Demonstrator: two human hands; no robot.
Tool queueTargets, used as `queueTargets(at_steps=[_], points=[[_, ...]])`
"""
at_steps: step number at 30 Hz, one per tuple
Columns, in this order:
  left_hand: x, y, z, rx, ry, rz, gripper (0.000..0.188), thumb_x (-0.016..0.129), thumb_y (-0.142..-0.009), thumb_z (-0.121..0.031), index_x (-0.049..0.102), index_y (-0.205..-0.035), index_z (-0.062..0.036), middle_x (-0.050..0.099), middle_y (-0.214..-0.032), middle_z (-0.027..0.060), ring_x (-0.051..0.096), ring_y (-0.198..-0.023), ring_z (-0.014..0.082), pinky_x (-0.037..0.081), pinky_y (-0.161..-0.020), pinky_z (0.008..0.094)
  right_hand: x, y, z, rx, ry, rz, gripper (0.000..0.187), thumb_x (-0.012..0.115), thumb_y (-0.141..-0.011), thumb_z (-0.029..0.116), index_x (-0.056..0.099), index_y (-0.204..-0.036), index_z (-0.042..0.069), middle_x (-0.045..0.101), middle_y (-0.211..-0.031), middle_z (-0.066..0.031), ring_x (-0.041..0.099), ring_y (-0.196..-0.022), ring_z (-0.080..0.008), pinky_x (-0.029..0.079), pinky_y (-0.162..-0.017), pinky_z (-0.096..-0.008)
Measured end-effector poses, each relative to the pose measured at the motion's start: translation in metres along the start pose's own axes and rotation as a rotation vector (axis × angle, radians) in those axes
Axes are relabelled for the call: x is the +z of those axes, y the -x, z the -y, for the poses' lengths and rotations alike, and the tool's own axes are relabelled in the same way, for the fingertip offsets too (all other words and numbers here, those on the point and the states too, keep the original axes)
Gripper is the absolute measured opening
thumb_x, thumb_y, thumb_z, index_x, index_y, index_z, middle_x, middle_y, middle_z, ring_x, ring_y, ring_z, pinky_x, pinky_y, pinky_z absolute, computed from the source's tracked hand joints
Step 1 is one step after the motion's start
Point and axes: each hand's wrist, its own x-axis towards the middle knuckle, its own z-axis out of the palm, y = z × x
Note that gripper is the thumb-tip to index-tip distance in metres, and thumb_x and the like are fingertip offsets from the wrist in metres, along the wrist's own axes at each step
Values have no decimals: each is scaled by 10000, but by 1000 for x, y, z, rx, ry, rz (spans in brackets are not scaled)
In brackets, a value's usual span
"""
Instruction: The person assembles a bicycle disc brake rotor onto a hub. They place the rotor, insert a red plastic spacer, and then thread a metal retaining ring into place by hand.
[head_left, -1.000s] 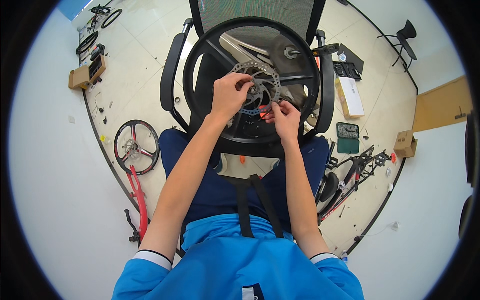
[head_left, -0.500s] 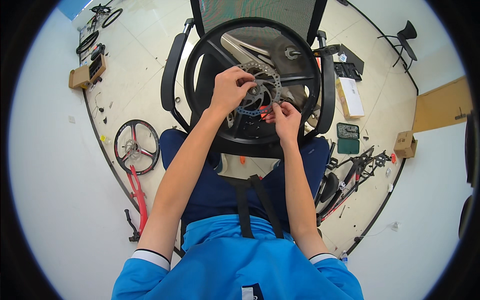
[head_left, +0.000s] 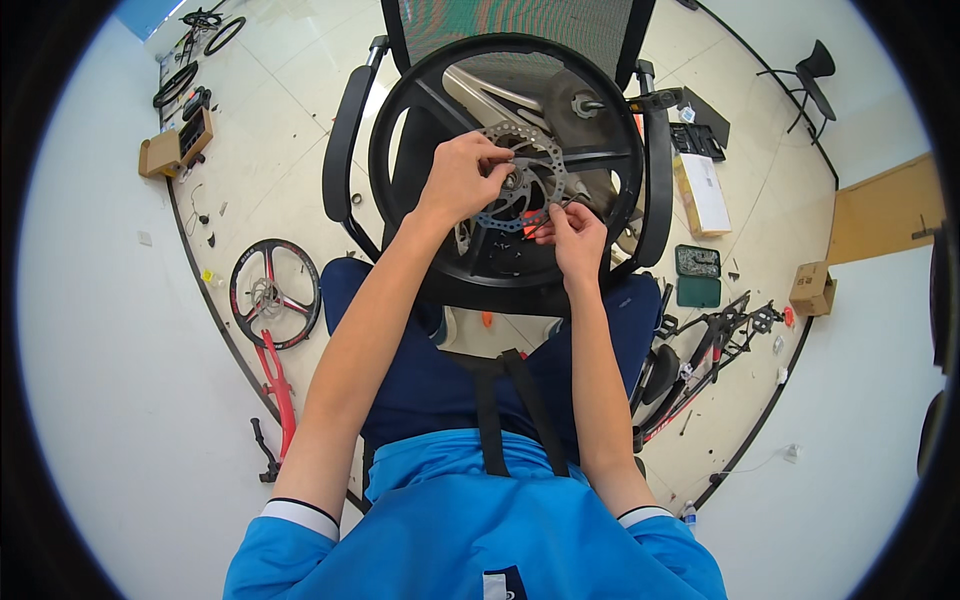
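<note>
A black spoked wheel (head_left: 440, 268) lies across the seat of a mesh-backed office chair in front of me. At its hub sits a silver, perforated brake disc (head_left: 548, 152). My left hand (head_left: 462, 178) is over the disc's left side, thumb and fingers pinched close to the hub; anything between them is too small to make out. By the disc's lower right edge, my right hand (head_left: 574, 238) is closed, with a thin dark stick-like piece showing at its fingertips. Several small dark bits, seemingly screws, lie below the disc. Something orange-red (head_left: 529, 224) shows beside my right fingers.
Chair armrests (head_left: 345, 150) flank the wheel. On the floor at left are a three-spoke wheel (head_left: 312, 290) and a red frame part (head_left: 277, 390). At right lie a green case (head_left: 698, 290), a black bike frame (head_left: 715, 345), a cardboard box (head_left: 812, 290) and a white-topped package (head_left: 703, 195).
Both hands keep nearly the same places at the disc. My right hand has shifted very slightly to the right; the whole view has moved a little.
</note>
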Motion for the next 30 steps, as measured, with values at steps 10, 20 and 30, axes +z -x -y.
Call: queueTargets(at_steps=[10,20,30], points=[[2,2,0,24,35,4,115,741,-810,-49,769,-911,0,689,-810,125,658,-650,230,522,-617,320,-1,-1,-4,-11,2,-6,199,630,-984,96,592,-830,-25,669,-724,-103,657,-583,-145,534,-534,-267],[-3,0,12,220,-69,62,151,705,-836,8,767,-973,-14,678,-872,120,663,-734,265,532,-679,340,-2,-2,1,-16,-16,13,182,631,-977,84,612,-848,-43,679,-729,-112,662,-588,-154,538,-538,-268],[-1,0,10,271,-120,66,144,698,-832,3,751,-966,7,656,-883,121,650,-868,300,530,-793,374,0,2,1,25,-19,4,181,624,-986,101,632,-876,-43,678,-725,-101,661,-595,-145,547,-554,-267]])
